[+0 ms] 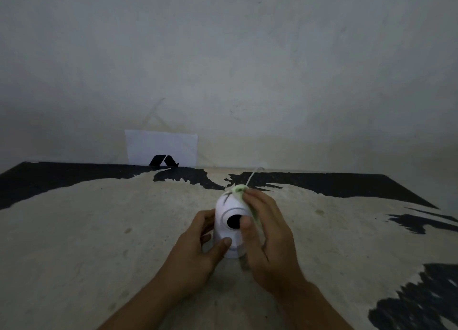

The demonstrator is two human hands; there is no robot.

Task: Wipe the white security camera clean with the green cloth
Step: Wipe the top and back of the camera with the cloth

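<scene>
A small white security camera (226, 212) with a round black lens stands upright on the table, lens facing me. My left hand (198, 245) grips its left side and base, thumb across the lower front. My right hand (267, 233) presses a pale green cloth (239, 189) against the camera's top and right side, thumb beside the lens. Most of the cloth is hidden under my fingers. A thin white cable (251, 177) runs from behind the camera toward the wall.
The table (99, 230) has a worn beige top with black patches at the back and right. A white paper (161, 147) with a black logo leans against the grey wall behind the table's far edge.
</scene>
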